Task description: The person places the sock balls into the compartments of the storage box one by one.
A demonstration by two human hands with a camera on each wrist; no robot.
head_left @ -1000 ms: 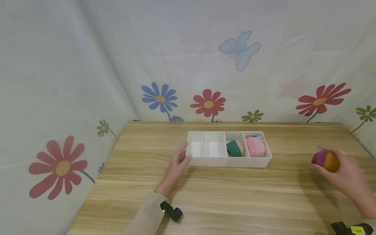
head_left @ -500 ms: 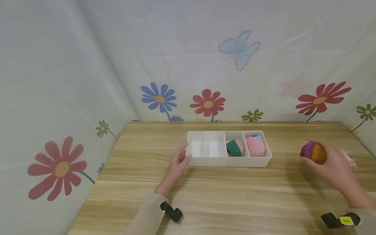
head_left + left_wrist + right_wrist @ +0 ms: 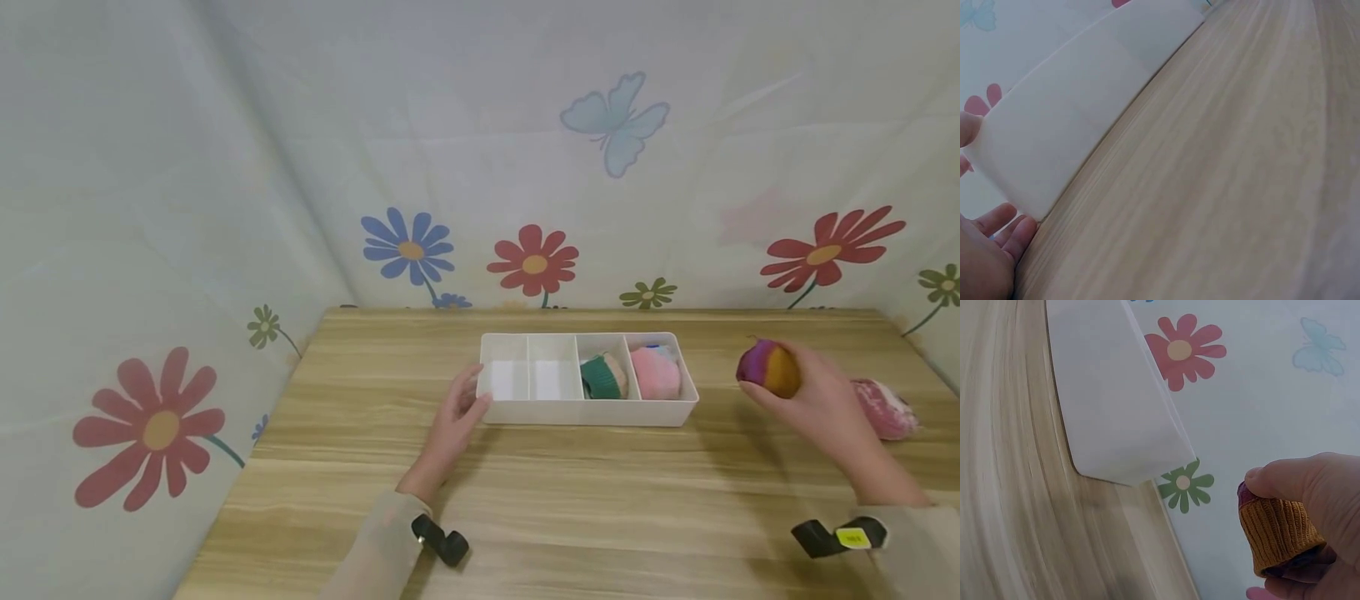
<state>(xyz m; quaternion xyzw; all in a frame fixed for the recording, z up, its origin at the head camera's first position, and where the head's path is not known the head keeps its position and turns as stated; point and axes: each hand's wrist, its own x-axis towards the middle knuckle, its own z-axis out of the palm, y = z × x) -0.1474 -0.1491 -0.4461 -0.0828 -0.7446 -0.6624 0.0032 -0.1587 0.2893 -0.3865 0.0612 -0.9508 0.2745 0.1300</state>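
A rolled-up purple and mustard sock (image 3: 772,368) is pinched between thumb and fingers of my right hand (image 3: 821,408), held over the table to the right of the box. Its ribbed mustard cuff (image 3: 1279,534) shows in the right wrist view. My left hand (image 3: 453,417) rests with relaxed fingers against the left end of a white four-part box (image 3: 585,413); the left wrist view shows its fingers (image 3: 1019,234) by the bottom corner. A green and beige rolled sock (image 3: 602,377) lies in the third compartment, a pink one (image 3: 657,373) in the rightmost. The two left compartments are empty.
A red and white rolled sock (image 3: 885,410) lies on the wooden table (image 3: 600,508) at the right, just beyond my right hand. A flower-printed cloth (image 3: 450,125) hangs behind the table and along its left side.
My right hand has moved left toward the box with the purple and mustard sock, uncovering the red and white sock behind it. The left hand and box have stayed put.
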